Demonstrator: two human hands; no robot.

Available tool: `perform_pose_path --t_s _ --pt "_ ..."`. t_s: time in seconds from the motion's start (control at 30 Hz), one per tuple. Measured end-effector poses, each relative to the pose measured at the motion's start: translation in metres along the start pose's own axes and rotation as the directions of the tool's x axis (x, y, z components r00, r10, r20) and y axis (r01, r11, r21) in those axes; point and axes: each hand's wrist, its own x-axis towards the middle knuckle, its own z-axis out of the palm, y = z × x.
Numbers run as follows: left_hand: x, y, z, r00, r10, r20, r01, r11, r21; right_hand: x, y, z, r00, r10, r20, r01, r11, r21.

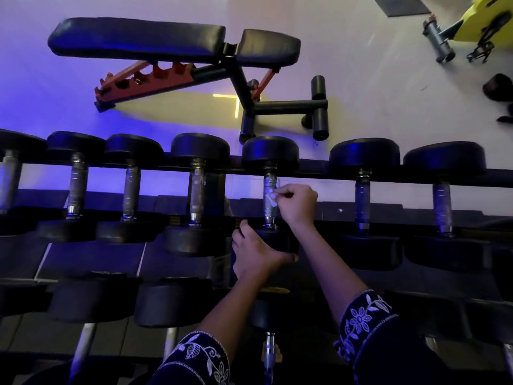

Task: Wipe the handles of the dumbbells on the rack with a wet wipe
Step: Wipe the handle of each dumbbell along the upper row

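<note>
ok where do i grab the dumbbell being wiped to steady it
Probably the near head, from your side, fingers curled over its rim, as the left hand does. The handle runs away from you and must stay free for the wipe.

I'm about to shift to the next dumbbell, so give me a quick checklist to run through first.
1. Grip on the wet wipe: ok, right hand pinches it.
2. Wipe against the handle: ok, touching its middle.
3. Steadying the dumbbell: ok, left hand grips the near head.
4. Whole handle wiped: cannot tell.
5. Access to the next handle on the right: ok, uncovered.
6. Wipe damp enough: cannot tell.
</note>
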Motion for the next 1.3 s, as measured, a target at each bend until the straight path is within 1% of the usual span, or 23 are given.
perform_pose_path --t_s 0.07,0.13,0.23,0.27,0.33,0.43,0.53,0.6,0.73,0.8,0.87,1.03,1.17,1.3 --pt "0.0 0.001 -0.001 1.0 0.0 0.003 0.0 1.0 -0.001 0.01 -0.007 0.005 0.999 0.007 -0.033 -0.007 1.0 0.005" --pt "-0.001 0.002 -0.002 1.0 -0.002 0.006 0.002 1.0 -0.002 0.002 -0.005 0.006 0.999 -0.028 -0.039 0.027 0.999 -0.031" --pt "0.0 0.0 -0.001 1.0 0.014 -0.019 -0.014 1.0 0.0 -0.034 0.011 0.005 0.991 -0.133 0.027 0.135 0.987 -0.09" --pt "0.0 0.0 0.0 1.0 0.017 -0.021 -0.017 1.0 -0.002 -0.042 0.015 0.004 0.988 -0.147 0.048 0.151 0.984 -0.095" --pt "0.0 0.0 0.0 1.0 0.014 -0.008 -0.014 1.0 -0.004 -0.034 0.015 0.005 0.99 -0.137 0.047 0.141 0.985 -0.101" --pt "-0.003 0.001 -0.001 1.0 -0.002 -0.002 0.002 1.0 -0.001 0.002 0.0 0.01 0.995 -0.102 0.007 0.103 0.987 -0.122" --pt "-0.004 0.004 -0.003 1.0 0.01 -0.011 -0.01 1.0 0.005 0.023 -0.014 0.011 0.996 -0.086 0.024 0.089 0.981 -0.174" --pt "-0.004 0.005 -0.004 1.0 0.004 0.001 -0.004 1.0 0.01 0.018 -0.013 0.01 0.993 -0.099 0.058 0.109 0.971 -0.212" --pt "-0.002 0.002 -0.001 1.0 0.009 -0.013 -0.009 1.0 0.002 -0.025 0.009 0.006 0.983 -0.12 0.137 0.15 0.96 -0.235" --pt "-0.001 0.002 -0.001 1.0 0.013 -0.011 -0.013 1.0 0.002 -0.033 0.011 0.004 0.983 -0.117 0.139 0.148 0.959 -0.24" --pt "-0.002 0.003 -0.001 1.0 -0.001 -0.008 0.001 1.0 0.013 -0.019 0.004 0.007 0.983 -0.129 0.129 0.159 0.953 -0.259" --pt "-0.002 0.002 -0.001 1.0 -0.003 -0.018 0.003 1.0 0.01 0.02 -0.016 0.015 0.997 -0.058 0.043 0.066 0.976 -0.208" --pt "-0.003 0.003 -0.001 1.0 -0.004 -0.012 0.004 1.0 0.01 -0.007 -0.003 0.011 0.996 -0.044 0.083 0.059 0.981 -0.184" --pt "-0.005 0.005 -0.002 1.0 -0.006 -0.024 0.007 1.0 0.013 -0.03 0.018 -0.003 0.983 0.086 0.159 -0.077 0.995 -0.064"
